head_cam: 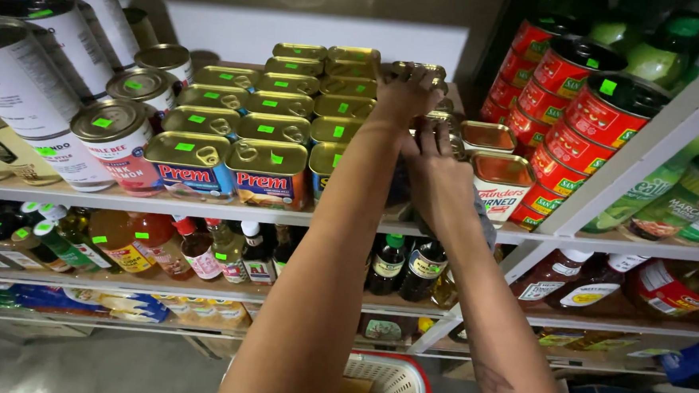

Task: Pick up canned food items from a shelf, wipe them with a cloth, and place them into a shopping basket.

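Observation:
Rows of gold-topped rectangular meat tins (273,129) with green stickers fill the upper shelf (205,207). My left hand (407,92) reaches to the back of the shelf and closes over the top of a gold tin (420,68) at the far end of a row. My right hand (440,173) is lower and nearer, palm down, its fingers wrapped on another tin (449,130) in the same column. Just right of that hand stand two tapered corned-meat tins (500,180). My forearms hide the tins under them.
Tall white round cans (20,83) and gold-lidded fish cans (117,140) stand on the left. Red round cans (585,113) are stacked on the right shelf, with green bottles above. Sauce bottles (195,248) line the lower shelf. A red-rimmed white basket (395,382) sits below.

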